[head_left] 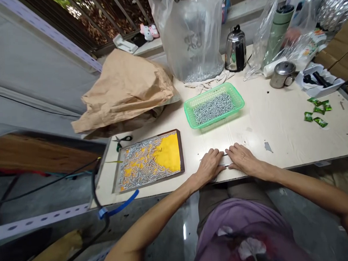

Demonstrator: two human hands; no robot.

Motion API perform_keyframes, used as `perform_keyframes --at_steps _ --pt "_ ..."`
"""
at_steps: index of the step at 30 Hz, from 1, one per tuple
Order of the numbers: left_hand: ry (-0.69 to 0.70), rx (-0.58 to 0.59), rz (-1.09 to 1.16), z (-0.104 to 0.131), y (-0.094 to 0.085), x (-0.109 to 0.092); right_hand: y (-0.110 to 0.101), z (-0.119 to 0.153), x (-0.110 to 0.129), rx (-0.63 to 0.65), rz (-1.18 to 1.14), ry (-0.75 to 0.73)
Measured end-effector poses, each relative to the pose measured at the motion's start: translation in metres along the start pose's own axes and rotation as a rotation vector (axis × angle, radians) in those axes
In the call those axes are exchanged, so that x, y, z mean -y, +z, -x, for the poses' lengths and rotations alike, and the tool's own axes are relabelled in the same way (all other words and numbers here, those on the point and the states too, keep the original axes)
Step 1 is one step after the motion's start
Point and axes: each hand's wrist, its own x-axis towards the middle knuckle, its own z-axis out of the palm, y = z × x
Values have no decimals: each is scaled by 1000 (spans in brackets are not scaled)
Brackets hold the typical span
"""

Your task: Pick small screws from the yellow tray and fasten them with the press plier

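A small flat metal piece with dark long edges lies at the table's front edge, between my two hands. My left hand is closed on its left end, fingers on the far side and thumb on the near side. On the right end, my right hand grips it the same way. Much of the piece is hidden under the fingers. To the left sits a shallow tray with a yellow bottom, holding small silvery metal pins. Beyond my hands a green plastic basket holds more such pins.
A brown paper sack lies at the back left, near black scissors. Behind the basket stand a large plastic bag and a steel kettle. A metal cup, a white box and green wrappers are at the right.
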Motion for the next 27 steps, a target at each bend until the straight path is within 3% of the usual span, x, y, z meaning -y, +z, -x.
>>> perform_keyframes --at_steps 5,9,12,15,18,21,27 --pt "-3 39 48 -1 3 1 13 6 6 -32 13 -60" --pt "1 25 47 -1 4 4 12 7 6 -64 25 -36" --pt "-20 -71 37 2 8 5 3 5 -4 -57 10 -22" --pt "-22 -222 57 10 25 0 -4 2 -18 -28 -21 -40" --pt "31 -321 97 19 47 -12 -4 -7 -29 -29 -6 5" --pt "87 -322 151 23 62 -26 2 -23 -36 -54 49 57" --pt "80 -309 242 23 58 -37 -3 -55 -36 -181 114 129"
